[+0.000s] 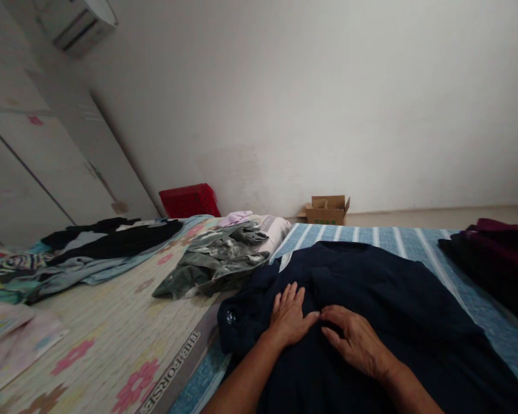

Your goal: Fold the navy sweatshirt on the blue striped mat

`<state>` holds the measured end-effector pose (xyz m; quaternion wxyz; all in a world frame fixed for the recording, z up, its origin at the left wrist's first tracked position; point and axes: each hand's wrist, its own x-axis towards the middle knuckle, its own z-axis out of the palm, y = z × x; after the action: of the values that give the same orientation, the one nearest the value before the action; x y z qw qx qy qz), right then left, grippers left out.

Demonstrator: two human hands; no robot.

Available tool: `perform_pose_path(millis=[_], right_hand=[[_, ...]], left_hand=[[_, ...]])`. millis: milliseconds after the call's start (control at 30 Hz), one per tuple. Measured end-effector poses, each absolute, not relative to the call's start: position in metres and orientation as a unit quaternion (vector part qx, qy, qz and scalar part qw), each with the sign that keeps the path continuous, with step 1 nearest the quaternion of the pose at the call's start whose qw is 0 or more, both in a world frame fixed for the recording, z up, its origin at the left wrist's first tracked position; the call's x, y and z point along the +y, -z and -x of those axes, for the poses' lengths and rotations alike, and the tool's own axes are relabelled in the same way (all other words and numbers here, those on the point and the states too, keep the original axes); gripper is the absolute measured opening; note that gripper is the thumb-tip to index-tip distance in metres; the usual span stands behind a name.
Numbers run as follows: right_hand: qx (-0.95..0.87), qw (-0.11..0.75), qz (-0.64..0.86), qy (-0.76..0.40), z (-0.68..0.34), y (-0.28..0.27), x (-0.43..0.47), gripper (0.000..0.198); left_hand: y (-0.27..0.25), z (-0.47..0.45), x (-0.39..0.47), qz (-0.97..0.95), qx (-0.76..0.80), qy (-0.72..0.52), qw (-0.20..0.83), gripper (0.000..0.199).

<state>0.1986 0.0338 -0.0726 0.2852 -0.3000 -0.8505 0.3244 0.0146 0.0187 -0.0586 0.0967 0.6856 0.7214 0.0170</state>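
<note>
A dark navy top [371,287] lies spread over the blue striped bed cover. It has a white strip near its upper left and a small white emblem on the folded part at its left side. My left hand [289,316] rests flat on the fabric with its fingers apart. Close beside it, my right hand [356,342] touches the same top. Its fingers are bent and its thumb stands apart from them; no fabric shows gripped between. The lower part of the top runs out of view.
Left of the top, a crumpled grey-green garment [224,256] lies on the floral mattress [125,322]. Piled clothes [112,244] sit farther left. Dark folded clothes [496,261] are at the right. An open cardboard box [327,213] and a red case [189,200] stand by the wall.
</note>
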Motion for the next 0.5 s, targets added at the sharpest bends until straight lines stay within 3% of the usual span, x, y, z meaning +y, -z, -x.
perform_pose_path(millis=[167,400,500], right_hand=[[-0.878,0.241,0.296,-0.289,-0.191,0.071,0.028,0.038],[-0.896,0.173,0.318,-0.255,-0.186,0.077,0.026,0.068],[-0.899,0.161,0.321,-0.25,-0.185,0.077,0.026,0.067]], left_hand=[[0.052,-0.015,0.023,-0.675,0.732,0.005,0.092,0.073],[0.048,-0.001,0.04,-0.67,0.733,0.033,0.109,0.075],[0.043,0.005,0.052,-0.672,0.736,-0.003,0.085,0.061]])
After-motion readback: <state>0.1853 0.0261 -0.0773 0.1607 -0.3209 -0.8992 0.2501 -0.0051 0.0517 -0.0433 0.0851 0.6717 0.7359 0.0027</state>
